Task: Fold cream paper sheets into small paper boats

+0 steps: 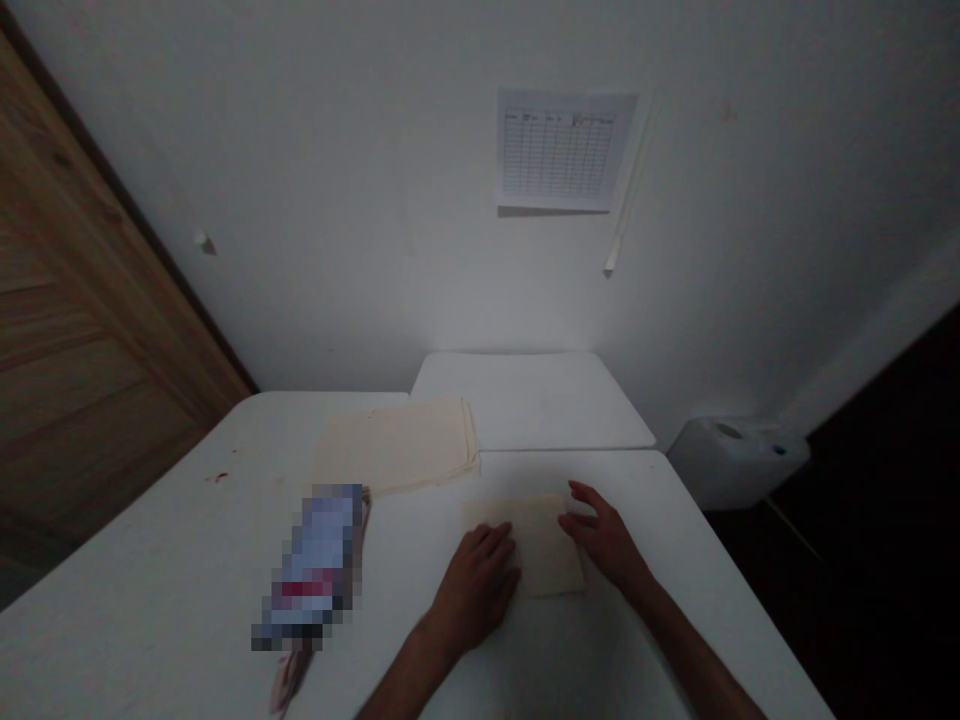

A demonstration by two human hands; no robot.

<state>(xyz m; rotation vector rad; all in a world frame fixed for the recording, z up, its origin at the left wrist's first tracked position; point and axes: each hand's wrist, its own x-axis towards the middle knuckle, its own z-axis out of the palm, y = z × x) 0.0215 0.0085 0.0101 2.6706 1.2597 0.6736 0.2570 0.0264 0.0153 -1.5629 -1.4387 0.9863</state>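
Note:
A folded piece of cream cloth (550,560) lies flat on the white table in front of me. My left hand (480,580) rests on its left part, fingers laid over the fabric and the thumb side close to the middle. At the cloth's right edge is my right hand (604,540), with thumb and fingers apart and the fingertips near the upper right corner. Whether the right fingertips touch the fabric I cannot tell. Farther back on the left, a larger stack of cream cloth (397,440) lies spread, its right edges layered.
A blurred-out blue and pink item (315,560) with a pinkish strap lies left of my hands. The white table (187,560) meets another white tabletop (525,400) against the wall. A printed sheet (559,150) hangs above. A whitish container (739,460) stands at right; a wooden door (82,300) is at left.

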